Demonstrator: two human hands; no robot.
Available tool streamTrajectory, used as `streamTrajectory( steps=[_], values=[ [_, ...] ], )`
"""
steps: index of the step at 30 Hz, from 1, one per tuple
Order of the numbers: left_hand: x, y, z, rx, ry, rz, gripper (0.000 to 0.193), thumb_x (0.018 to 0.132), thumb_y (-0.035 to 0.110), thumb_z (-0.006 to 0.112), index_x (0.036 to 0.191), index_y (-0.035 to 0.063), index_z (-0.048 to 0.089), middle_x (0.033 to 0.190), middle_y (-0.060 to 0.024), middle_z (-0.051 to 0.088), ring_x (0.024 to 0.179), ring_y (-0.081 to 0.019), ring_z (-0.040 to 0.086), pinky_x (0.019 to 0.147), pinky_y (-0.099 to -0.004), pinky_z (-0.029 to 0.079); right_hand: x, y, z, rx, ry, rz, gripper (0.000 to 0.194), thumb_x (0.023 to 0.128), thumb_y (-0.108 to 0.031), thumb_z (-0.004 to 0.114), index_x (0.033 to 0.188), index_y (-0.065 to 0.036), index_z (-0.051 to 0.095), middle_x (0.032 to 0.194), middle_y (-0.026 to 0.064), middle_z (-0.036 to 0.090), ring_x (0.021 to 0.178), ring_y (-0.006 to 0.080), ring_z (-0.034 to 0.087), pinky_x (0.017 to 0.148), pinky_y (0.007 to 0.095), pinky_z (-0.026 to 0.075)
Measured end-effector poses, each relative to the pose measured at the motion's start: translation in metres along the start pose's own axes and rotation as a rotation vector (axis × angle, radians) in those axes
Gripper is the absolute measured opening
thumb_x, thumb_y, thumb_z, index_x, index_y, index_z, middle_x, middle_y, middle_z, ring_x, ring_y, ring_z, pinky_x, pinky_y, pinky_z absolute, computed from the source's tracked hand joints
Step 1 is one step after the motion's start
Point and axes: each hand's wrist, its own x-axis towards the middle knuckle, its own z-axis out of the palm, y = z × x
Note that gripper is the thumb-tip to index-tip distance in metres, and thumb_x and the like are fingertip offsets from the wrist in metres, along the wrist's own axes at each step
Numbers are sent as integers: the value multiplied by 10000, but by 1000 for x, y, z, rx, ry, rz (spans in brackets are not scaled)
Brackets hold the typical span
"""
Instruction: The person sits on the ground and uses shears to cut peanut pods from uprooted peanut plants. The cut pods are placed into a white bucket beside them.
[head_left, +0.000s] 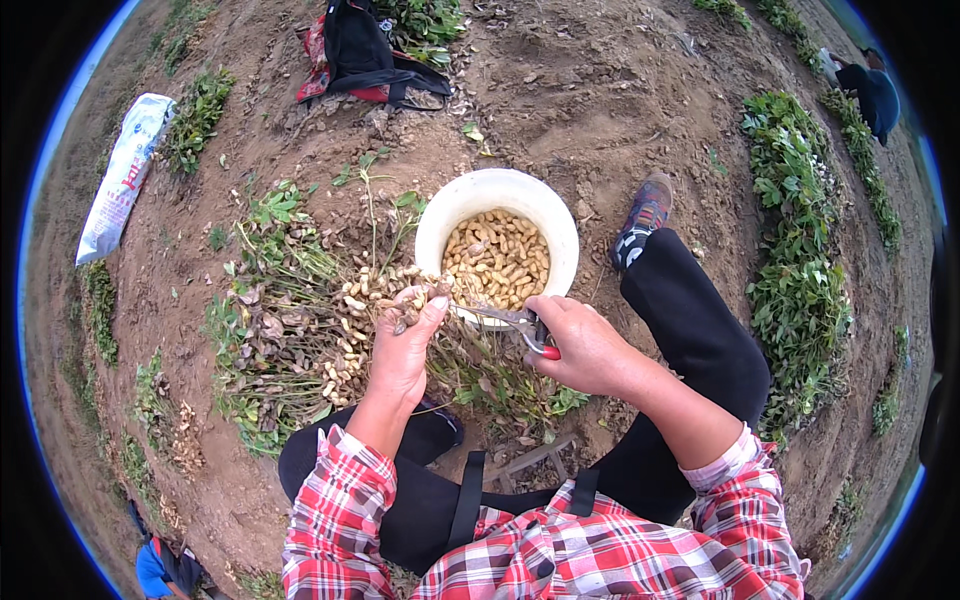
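My left hand grips the root end of a peanut plant, whose leafy stems point away from me. Pods hang around my fingers at the near left rim of a white bucket. In my right hand is a pair of scissors with red on the handle. Its blades reach left over the bucket's near rim, close to the pods at my left thumb. Picked peanuts lie inside the bucket. Left of it spreads a heap of pulled peanut plants with pods attached.
A white printed sack lies at far left. Ahead rests a black and red bag or garment. Rows of piled plants run along the right. One person bends at far right; another person is at lower left.
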Motion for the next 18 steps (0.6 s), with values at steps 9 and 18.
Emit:
streamTrajectory(
  steps=[9,18],
  values=[
    [-3,-3,6,36,-75,-42,354,870,65,738,1202,38,620,1092,-25,665,992,-119,611,901,-272,481,7,-7,17,50,114,-37,447,769,-138,693,1150,-1,505,987,222,602,935,416,608,815,496,487],
    [-1,-2,13,21,-80,-96,317,897,55,703,1197,43,603,1081,-24,650,1003,-107,594,917,-259,464,14,-2,18,260,-43,80,374,797,-141,679,1091,8,502,956,222,606,894,409,617,767,465,496]
  ],
)
